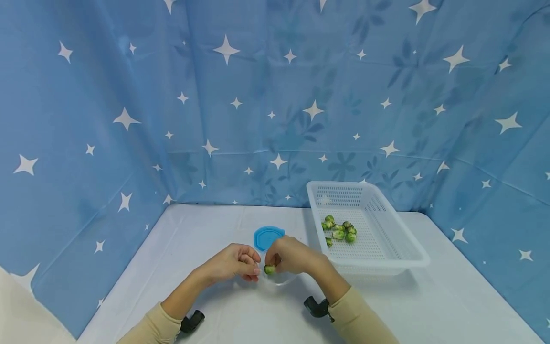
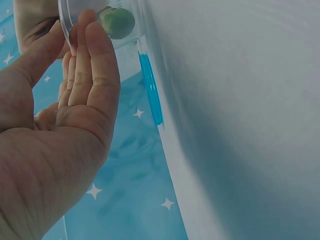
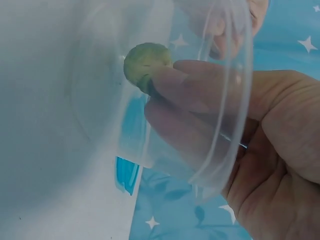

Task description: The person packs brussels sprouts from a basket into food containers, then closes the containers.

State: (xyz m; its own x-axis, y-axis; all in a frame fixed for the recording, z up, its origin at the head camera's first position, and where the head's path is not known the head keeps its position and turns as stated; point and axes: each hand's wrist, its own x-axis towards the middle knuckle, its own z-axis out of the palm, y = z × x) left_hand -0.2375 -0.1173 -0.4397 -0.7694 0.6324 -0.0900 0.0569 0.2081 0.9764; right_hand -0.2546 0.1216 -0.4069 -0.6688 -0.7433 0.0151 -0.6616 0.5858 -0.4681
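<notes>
A green Brussels sprout (image 3: 145, 65) is pinched between the right hand's (image 1: 292, 255) thumb and fingertips. Those fingers reach inside a clear round plastic container (image 1: 281, 279), as the right wrist view shows through its wall. Beside the container's left side is the left hand (image 1: 240, 263). In the left wrist view its fingers (image 2: 92, 75) extend fairly straight against the outside of the container, with the thumb tip close to the rim. The sprout (image 2: 117, 22) also shows through the wall there.
A blue lid (image 1: 266, 237) lies on the white table (image 1: 193, 224) just behind the container. To the right stands a white perforated basket (image 1: 386, 229) with several Brussels sprouts (image 1: 339, 234) in its left part. A blue star-patterned curtain (image 1: 258, 119) surrounds the table's back and sides.
</notes>
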